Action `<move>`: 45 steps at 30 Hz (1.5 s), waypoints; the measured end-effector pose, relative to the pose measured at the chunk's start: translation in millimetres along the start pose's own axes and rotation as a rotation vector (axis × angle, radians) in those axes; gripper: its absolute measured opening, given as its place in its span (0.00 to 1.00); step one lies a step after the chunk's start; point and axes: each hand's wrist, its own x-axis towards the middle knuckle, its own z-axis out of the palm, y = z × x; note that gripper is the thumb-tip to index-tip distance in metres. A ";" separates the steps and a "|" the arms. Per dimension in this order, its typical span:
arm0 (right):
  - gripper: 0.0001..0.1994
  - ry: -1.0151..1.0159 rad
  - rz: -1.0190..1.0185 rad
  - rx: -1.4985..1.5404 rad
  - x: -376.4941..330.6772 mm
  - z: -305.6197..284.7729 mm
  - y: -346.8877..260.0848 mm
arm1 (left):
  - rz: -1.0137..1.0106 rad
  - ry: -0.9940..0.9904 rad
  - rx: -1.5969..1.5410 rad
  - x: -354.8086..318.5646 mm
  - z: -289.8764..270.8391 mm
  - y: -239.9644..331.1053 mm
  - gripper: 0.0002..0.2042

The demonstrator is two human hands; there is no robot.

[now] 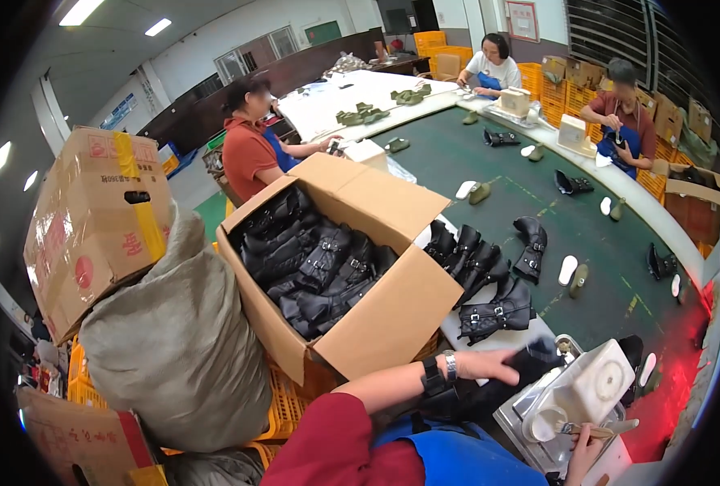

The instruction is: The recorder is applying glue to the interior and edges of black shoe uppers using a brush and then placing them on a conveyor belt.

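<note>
My left hand (493,366) reaches across in front of me and grips a black boot (538,355), blurred by motion; part of its shaft is hidden behind my forearm. In my right hand (587,452), low at the right, is a brush (619,427) with a pale handle. Its bristle end is over a small round white cup (544,423). The cup sits in a clear plastic tray (515,423) beside a whitish block-shaped container (595,377). Several black buckled boots (496,312) lie just beyond my left hand.
An open cardboard box (384,324) full of black boots stands at my left, beside a stuffed grey sack (177,340). A green conveyor belt (497,215) carries boots, white soles (568,270) and olive shoe pieces (578,279). Three people work around it.
</note>
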 end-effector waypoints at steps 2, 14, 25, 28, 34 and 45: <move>0.13 -0.044 0.008 0.017 4.8 0.9 0.8 | 0.155 0.147 -0.208 -4.6 -4.7 2.4 0.35; 0.12 0.020 0.004 0.064 -1.7 -11.8 4.9 | 0.112 0.195 -0.284 17.2 10.8 45.5 0.26; 0.13 0.048 -0.047 -0.250 -8.3 43.6 -120.6 | 0.201 0.485 0.073 74.7 -76.9 184.9 0.13; 0.13 -0.017 -0.059 -0.345 8.5 60.4 -132.4 | 0.122 0.599 0.031 87.7 -125.1 204.1 0.10; 0.16 -0.087 -0.071 -0.478 38.8 115.3 -171.1 | 0.139 0.599 -0.008 84.9 -200.8 235.0 0.11; 0.09 0.014 0.113 -0.413 49.5 138.9 -188.2 | 0.217 0.639 0.221 81.1 -357.1 307.7 0.09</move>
